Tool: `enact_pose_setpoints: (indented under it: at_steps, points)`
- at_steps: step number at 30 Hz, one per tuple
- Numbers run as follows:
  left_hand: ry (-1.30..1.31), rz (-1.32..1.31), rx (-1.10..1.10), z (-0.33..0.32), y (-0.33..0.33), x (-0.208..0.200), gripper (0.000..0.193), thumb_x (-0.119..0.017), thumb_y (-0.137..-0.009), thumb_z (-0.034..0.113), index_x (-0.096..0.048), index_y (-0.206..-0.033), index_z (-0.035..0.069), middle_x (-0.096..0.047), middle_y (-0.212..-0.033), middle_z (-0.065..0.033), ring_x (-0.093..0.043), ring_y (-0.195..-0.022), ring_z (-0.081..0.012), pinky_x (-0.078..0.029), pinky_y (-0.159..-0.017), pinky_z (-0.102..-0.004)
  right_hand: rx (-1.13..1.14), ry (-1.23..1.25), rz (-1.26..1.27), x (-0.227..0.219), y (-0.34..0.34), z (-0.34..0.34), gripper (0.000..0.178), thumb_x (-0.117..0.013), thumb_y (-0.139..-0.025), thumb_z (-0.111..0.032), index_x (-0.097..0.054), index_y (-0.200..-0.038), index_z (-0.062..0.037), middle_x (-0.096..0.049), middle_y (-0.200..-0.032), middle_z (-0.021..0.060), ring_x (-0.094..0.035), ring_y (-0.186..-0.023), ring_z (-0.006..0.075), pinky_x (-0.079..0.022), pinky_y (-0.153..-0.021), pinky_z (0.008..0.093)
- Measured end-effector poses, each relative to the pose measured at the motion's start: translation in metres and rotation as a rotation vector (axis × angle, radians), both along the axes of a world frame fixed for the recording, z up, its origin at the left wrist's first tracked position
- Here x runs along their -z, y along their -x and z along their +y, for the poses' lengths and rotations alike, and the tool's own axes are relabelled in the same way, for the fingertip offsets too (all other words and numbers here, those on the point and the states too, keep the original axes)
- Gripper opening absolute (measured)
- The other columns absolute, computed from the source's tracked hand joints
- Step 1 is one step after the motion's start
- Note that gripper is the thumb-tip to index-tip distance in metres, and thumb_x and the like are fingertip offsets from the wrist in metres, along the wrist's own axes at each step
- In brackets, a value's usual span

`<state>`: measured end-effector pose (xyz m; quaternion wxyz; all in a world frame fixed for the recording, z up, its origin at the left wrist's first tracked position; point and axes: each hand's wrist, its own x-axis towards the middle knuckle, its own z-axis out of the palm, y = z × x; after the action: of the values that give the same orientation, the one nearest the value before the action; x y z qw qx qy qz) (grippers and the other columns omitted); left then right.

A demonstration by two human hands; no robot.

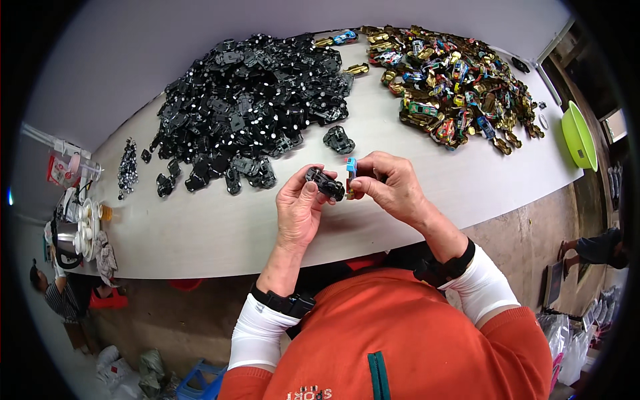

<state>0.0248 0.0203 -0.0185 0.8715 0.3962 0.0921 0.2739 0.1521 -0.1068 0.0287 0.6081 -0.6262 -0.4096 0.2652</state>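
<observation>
Over the near middle of the table, my left hand (298, 207) is closed on a black toy car chassis (325, 185), pinched between thumb and fingers. Close beside it on the right, my right hand (392, 185) pinches a small toy car body (351, 175) in blue and other colours, held on end. The two parts nearly meet; whether they touch is hard to tell. Just beyond my hands a single dark chassis (339, 139) lies on the table. A large heap of black chassis (253, 100) spreads behind it.
Shiny gold and coloured car bodies (460, 83) are heaped at the far right, near a green basin (579, 137) at the table's edge. Small metallic parts (127, 170) lie at left. A kettle (65, 240) and white cups (87, 230) stand at the left end. Other people are at both sides.
</observation>
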Motion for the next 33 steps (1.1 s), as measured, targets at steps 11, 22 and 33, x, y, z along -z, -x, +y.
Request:
enact_pose_setpoints:
  at_steps: [11,22,33]
  points:
    - [-0.109,0.02,0.008,-0.009,-0.002,-0.012,0.038,-0.064,-0.082,0.017,-0.053,-0.112,-0.004,-0.062,-0.096,-0.0114,-0.06,-0.075,-0.0149,-0.052,-0.06,-0.0263,0.04,0.059,-0.209,-0.008,0.007,-0.004,0.025,-0.069,-0.073,-0.003,-0.062,-0.097,0.0005,-0.056,-0.073,0.0077,-0.055,-0.054,0.0108,-0.049,-0.049,0.024]
    - [-0.198,0.016,-0.035,-0.013,0.004,-0.027,0.037,-0.066,-0.079,0.014,-0.055,-0.109,-0.005,-0.062,-0.085,-0.0095,-0.058,-0.067,-0.014,-0.05,-0.057,-0.0248,-0.054,-0.087,-0.566,-0.032,0.015,-0.006,0.045,-0.066,-0.073,0.0,-0.053,-0.116,-0.0045,-0.057,-0.076,0.0124,-0.061,-0.065,0.0238,-0.051,-0.056,0.0311]
    - [-0.306,0.046,-0.08,-0.023,0.0,-0.034,0.034,-0.066,-0.08,0.01,-0.056,-0.109,-0.005,-0.062,-0.085,-0.0088,-0.058,-0.068,-0.0134,-0.049,-0.057,-0.0244,-0.029,-0.068,-0.605,-0.034,0.018,-0.01,0.04,-0.064,-0.074,0.002,-0.056,-0.113,-0.0037,-0.053,-0.075,0.0105,-0.06,-0.062,0.0222,-0.052,-0.054,0.0303]
